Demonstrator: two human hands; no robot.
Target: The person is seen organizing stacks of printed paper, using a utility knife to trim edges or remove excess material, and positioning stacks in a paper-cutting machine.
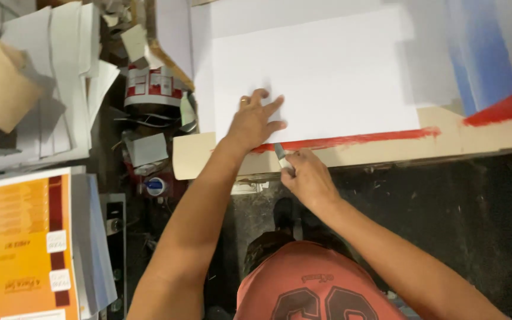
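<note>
White sheet of stiff paper (321, 71) was laid flat on a pale cardboard worktop (493, 139), its near edge lined up along a red painted stripe (351, 140) that ran across the board. It was pinned by the left hand (255, 121), pressed down with the fingers spread wide and flat near the lower left corner — nothing was gripped, and the spread was judged to keep the sheet from sliding. A slim grey cutting knife (281, 156) was clasped in the right hand (308, 178), the fingers closed round its body and the tip set at the sheet's near edge, just beside the left hand's thumb. The sheet was seen as plain, unmarked and smooth, with straight edges and a further white sheet beneath it. To the left, a red-and-white tin (152, 89) and an orange printed board (22, 243) were stood among stacked grey card — well apart from both hands.
</note>
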